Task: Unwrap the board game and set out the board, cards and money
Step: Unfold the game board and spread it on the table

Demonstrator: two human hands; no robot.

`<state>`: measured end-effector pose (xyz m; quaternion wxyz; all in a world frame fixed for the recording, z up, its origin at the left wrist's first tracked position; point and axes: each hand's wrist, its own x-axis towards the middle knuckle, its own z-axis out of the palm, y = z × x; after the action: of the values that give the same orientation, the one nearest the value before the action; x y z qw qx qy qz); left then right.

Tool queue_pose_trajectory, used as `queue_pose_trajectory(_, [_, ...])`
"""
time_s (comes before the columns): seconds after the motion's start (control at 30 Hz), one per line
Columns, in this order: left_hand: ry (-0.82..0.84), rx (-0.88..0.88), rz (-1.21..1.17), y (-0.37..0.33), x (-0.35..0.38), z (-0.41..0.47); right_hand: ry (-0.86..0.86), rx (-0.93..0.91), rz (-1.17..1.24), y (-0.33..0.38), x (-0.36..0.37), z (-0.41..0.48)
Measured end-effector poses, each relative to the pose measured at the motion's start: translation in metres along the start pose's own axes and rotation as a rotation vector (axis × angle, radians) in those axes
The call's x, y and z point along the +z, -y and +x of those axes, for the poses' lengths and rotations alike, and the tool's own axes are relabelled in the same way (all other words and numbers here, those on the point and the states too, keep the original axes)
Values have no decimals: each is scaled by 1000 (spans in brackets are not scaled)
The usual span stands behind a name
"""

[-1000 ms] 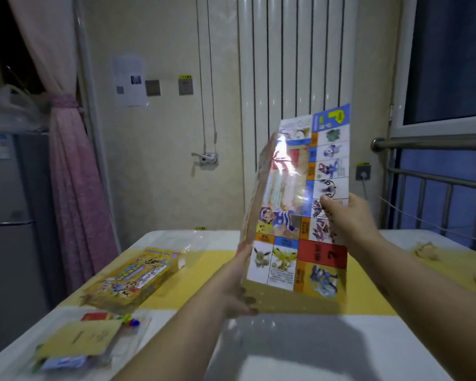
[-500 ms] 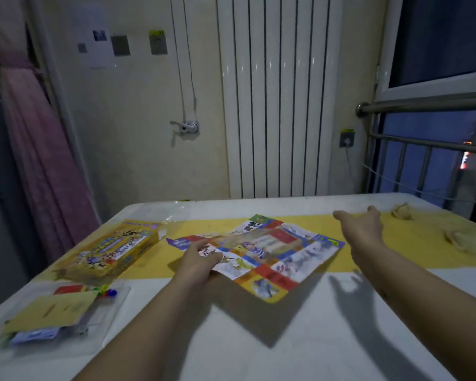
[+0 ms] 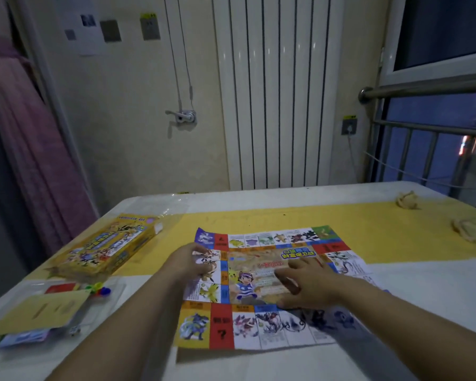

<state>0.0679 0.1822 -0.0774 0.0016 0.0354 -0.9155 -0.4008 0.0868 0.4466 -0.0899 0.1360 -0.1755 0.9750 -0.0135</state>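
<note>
**Desk:** Head view: where is the board seen?

**Picture editor:** The board is shown unfolded and laid flat on the white table. Its far edge is carried over a yellow strip.

**Desk:** And how are the hands described?

**Picture editor:** The right hand is pictured with fingers spread, laid on the board's middle panel. The left hand is set on the board's left border with fingers bent. Whether the paper is pinched there cannot be told.

**Desk:** What else is caught in the frame?

**Picture editor:** The yellow game box is seen lying to the left, apart from the board. A clear tray is placed nearer the camera, and coloured pawns and a yellow sheet are held in it. Bluish printed sheets are glimpsed under that sheet. Clear wrap is left beyond the box.
</note>
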Motion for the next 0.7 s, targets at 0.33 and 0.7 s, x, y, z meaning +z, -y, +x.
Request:
queue_pose_trajectory(0.33, [282,130,738,0,57,-18,33,108,51,-7,11,10])
queue_pose_trajectory(0.7, [17,218,553,5,9,-46,-235,-95,85,49,-26,2])
